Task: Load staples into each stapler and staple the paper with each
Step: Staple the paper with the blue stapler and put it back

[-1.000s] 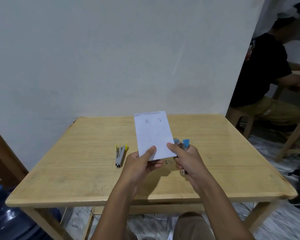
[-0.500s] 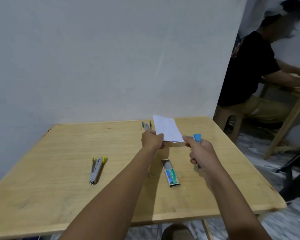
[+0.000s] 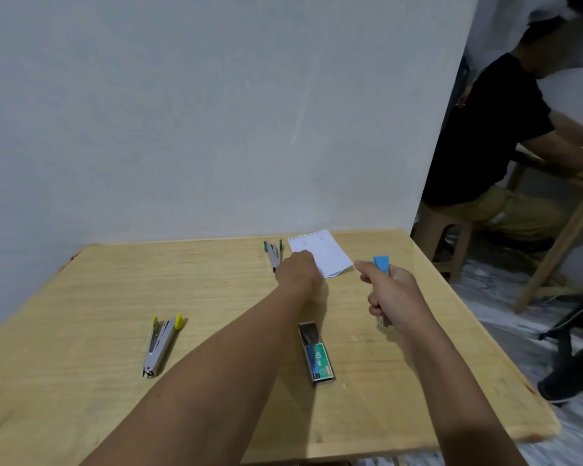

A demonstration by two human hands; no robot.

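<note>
The white paper (image 3: 327, 252) lies at the far edge of the wooden table (image 3: 81, 297). My left hand (image 3: 298, 272) reaches out to it and holds its near left edge; the fingers are hidden behind the hand. My right hand (image 3: 389, 294) hovers above the table to the right and grips the blue stapler (image 3: 382, 264), whose blue end sticks up past my thumb. A green-tipped stapler (image 3: 274, 255) lies just left of the paper. A yellow-tipped stapler (image 3: 160, 341) lies on the near left. An open staple box (image 3: 315, 351) sits between my forearms.
A white wall (image 3: 216, 112) stands right behind the table. To the right, a person in a black shirt (image 3: 495, 136) sits on a stool at another wooden table (image 3: 569, 210). A dark chair base (image 3: 572, 334) stands close to the table's right edge.
My left hand has carried the paper from in front of me out to the table's far edge and lowered it there. My right hand kept hold of the blue stapler. The view shifted left.
</note>
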